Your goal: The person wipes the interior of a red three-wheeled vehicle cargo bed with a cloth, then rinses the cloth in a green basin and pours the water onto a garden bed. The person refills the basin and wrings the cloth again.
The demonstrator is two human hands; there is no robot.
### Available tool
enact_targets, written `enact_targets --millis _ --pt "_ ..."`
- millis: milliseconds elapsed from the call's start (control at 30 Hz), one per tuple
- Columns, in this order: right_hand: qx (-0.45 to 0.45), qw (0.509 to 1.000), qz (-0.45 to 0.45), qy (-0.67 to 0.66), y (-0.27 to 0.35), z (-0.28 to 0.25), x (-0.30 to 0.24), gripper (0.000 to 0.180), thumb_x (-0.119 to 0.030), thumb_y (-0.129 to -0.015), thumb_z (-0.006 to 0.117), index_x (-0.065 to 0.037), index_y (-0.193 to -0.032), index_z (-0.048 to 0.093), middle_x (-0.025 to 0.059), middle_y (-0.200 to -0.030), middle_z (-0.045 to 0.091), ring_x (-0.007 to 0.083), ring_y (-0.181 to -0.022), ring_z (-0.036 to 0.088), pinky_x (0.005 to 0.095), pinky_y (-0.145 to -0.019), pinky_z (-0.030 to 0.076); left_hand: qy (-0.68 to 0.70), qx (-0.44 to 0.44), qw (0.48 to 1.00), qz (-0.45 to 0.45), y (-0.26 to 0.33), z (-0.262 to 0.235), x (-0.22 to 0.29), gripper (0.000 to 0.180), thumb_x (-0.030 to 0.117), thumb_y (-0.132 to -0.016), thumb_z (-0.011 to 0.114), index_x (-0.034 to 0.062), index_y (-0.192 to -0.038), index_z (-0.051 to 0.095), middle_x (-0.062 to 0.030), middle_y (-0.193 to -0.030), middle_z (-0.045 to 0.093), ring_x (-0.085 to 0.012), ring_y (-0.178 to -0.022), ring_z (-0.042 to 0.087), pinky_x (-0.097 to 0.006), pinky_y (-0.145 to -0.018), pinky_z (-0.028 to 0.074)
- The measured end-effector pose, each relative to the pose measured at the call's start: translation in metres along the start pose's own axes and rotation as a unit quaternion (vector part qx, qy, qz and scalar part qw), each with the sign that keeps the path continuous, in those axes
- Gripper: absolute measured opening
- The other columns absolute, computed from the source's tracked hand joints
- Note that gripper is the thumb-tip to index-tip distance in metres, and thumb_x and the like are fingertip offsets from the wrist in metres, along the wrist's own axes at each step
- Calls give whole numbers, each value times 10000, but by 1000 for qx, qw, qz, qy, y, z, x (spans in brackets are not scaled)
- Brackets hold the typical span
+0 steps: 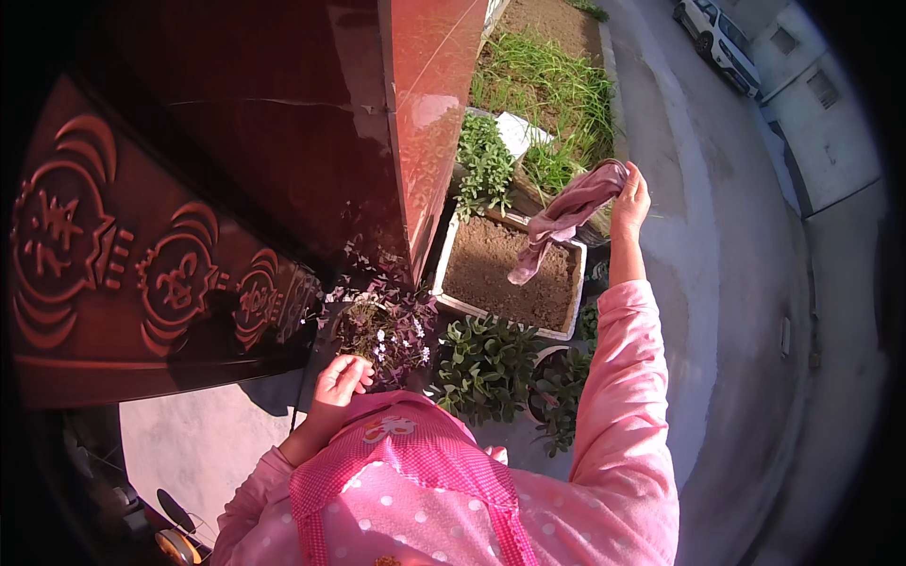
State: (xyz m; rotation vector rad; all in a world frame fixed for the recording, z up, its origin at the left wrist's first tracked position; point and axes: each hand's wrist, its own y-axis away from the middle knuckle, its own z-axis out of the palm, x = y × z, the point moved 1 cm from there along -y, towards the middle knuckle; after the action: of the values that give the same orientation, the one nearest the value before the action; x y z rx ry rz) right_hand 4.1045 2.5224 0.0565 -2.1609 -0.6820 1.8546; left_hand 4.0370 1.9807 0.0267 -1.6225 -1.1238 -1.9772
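Over a pale-rimmed planter box [578,304] of brown soil, right of centre in the frame, a dusty pink cloth [578,206] is held out by the right hand [632,200] at the end of a nearly straight arm. The cloth is gripped by its upper end, between thumb and fingers closed narrowly around it, and the rest is left hanging down to the left in a loose, twisted bunch. Whether its lower tip is touching the soil or hanging just above it cannot be told. Near the middle of the frame, the left hand [342,379] is held low with its fingers curled, beside a purple-leaved plant [401,330] with small pale flowers; whether anything small is pinched there cannot be told. As matters stand, the cloth appears to be fully in hand, while it has not been spread flat, folded or let go. How much of the work with it is finished, and how much is left, cannot be judged from the view. Below the box, a leafy green plant [486,368] is seen, and a red door [179,283] with raised emblems is caught at the left.
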Motion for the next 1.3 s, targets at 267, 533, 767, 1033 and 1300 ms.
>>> enact_targets --millis 267,533,767,1033,1300 --pt "-74 993 88 -27 21 -5 32 411 -340 -938 438 24 -1055 589 120 -993 629 214 -928 576 336 -849 427 -24 -5 1000 1 18 -4 -12 252 231 -946 442 9 -956 561 -51 -834 596 -104 -726 562 -239 -651 466" --pt "-260 925 226 161 96 -21 23 399 -348 -932 440 -2 -1061 591 161 -941 631 236 -930 600 325 -830 449 -2 -10 1000 26 62 -22 -23 215 205 -939 463 17 -946 566 -41 -826 611 -95 -726 569 -223 -639 464" --pt "-203 977 50 -35 195 -34 -74 296 -239 -950 422 -18 -1033 601 117 -956 634 205 -852 595 304 -788 453 -38 -6 995 95 142 -58 -49 237 247 -933 481 35 -998 566 -35 -872 620 -96 -766 582 -240 -679 474" --pt "-554 805 76 -199 436 -15 -341 405 -322 -944 447 48 -1026 591 93 -914 636 127 -820 575 240 -766 444 81 135 962 224 296 -172 -142 352 101 -884 553 45 -1212 440 -36 -968 565 -83 -816 530 -246 -698 467" --pt "-848 467 -25 -250 703 31 -514 484 -407 -902 497 45 -1030 613 103 -935 645 156 -867 586 281 -816 431 -98 346 908 214 441 -269 -175 1000 257 -618 774 95 -1408 181 -228 -1384 239 -415 -1261 293 -436 -1036 296"
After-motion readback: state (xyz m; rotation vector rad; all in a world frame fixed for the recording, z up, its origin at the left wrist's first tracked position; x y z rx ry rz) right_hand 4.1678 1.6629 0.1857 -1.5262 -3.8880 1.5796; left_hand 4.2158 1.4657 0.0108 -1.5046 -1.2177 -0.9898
